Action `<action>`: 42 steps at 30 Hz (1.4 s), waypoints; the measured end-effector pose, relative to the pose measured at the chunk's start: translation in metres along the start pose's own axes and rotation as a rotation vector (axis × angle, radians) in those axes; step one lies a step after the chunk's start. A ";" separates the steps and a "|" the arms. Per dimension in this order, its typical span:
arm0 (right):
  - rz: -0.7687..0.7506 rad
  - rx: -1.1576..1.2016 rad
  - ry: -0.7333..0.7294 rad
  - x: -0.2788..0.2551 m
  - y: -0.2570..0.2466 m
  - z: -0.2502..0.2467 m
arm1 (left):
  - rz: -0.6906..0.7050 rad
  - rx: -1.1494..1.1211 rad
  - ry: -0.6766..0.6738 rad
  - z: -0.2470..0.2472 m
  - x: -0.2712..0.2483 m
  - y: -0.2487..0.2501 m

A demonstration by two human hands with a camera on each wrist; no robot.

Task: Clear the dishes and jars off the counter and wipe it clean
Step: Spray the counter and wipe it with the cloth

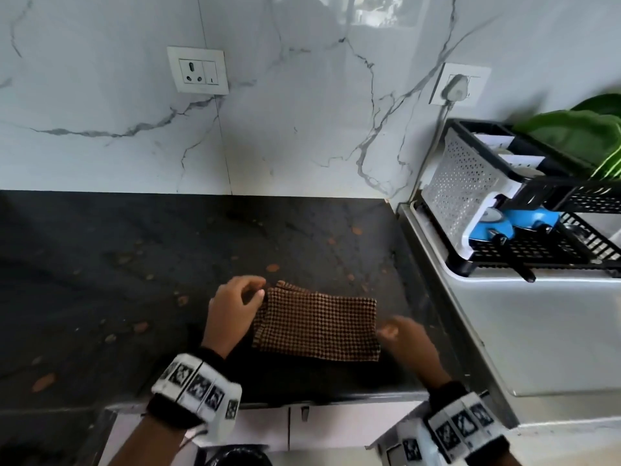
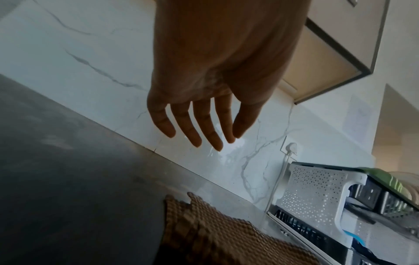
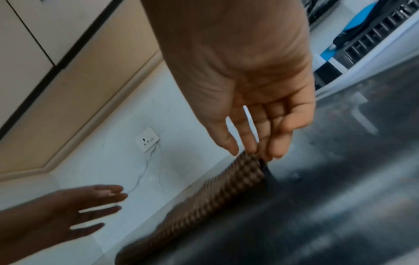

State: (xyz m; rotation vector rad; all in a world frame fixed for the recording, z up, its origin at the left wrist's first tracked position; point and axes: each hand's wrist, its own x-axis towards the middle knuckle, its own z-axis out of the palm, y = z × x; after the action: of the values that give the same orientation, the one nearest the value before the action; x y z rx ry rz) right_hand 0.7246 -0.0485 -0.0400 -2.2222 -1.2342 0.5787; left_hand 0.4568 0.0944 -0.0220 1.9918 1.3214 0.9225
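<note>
A brown checked cloth (image 1: 316, 326) lies folded flat on the dark counter (image 1: 117, 250), near its front edge. My left hand (image 1: 255, 290) hovers at the cloth's far left corner with loosely bent fingers and holds nothing. In the left wrist view that hand (image 2: 199, 129) shows straight, spread fingers above the cloth (image 2: 204, 229). My right hand (image 1: 395, 327), blurred, is at the cloth's right edge. The right wrist view shows its fingers (image 3: 256, 143) straight, tips at the cloth's corner (image 3: 247, 166); I cannot tell if they touch it. No dishes or jars stand on this stretch of counter.
Brownish spots (image 1: 273, 268) dot the counter. A black and white dish rack (image 1: 470, 183) with a blue pan (image 1: 504, 227) stands on the white sink unit (image 1: 537, 331) to the right. Wall sockets (image 1: 198, 70) and a plug (image 1: 453, 87) sit on the marble backsplash.
</note>
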 end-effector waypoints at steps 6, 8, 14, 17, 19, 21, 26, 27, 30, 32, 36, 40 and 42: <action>0.205 -0.034 0.015 -0.028 -0.004 0.033 | -0.028 -0.111 -0.032 -0.017 -0.055 -0.006; 0.221 0.006 0.078 -0.030 -0.019 0.032 | -0.055 -0.140 -0.020 -0.022 -0.068 -0.009; -0.089 0.067 0.330 -0.009 -0.090 0.038 | -0.103 -0.171 -0.006 -0.034 -0.090 -0.023; -0.467 0.116 0.110 -0.006 -0.135 0.068 | -0.107 -0.174 0.004 -0.042 -0.094 -0.025; -0.591 0.082 -0.139 -0.019 -0.142 0.087 | -0.102 -0.190 0.012 -0.049 -0.099 -0.026; -0.568 0.051 -0.286 -0.037 -0.127 0.100 | -0.102 -0.206 0.016 -0.058 -0.105 -0.028; -0.464 0.070 -0.073 -0.044 -0.107 0.106 | -0.152 -0.241 0.031 -0.072 -0.123 -0.044; -0.485 0.029 0.034 -0.034 -0.114 0.111 | -0.156 -0.241 0.029 -0.073 -0.123 -0.044; -0.421 -0.232 0.036 -0.005 -0.140 0.128 | -0.149 -0.228 0.027 -0.073 -0.121 -0.039; -0.307 -0.403 -0.104 0.005 -0.144 0.142 | -0.125 -0.194 0.029 -0.071 -0.115 -0.035; -0.312 -0.534 -0.122 -0.016 -0.114 0.158 | -0.026 -0.044 0.019 -0.052 -0.098 -0.043; -0.331 -0.520 -0.025 -0.052 -0.055 0.133 | 0.065 0.309 0.022 -0.027 -0.071 -0.072; -0.215 -0.478 -0.002 -0.061 -0.020 0.109 | 0.009 0.482 -0.006 -0.018 -0.059 -0.084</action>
State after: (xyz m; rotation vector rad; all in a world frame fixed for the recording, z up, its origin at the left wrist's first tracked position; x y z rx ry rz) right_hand 0.6175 -0.0667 -0.1042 -2.4113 -1.7287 0.2142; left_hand 0.3808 0.0702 -0.0894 2.3503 1.6502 0.6397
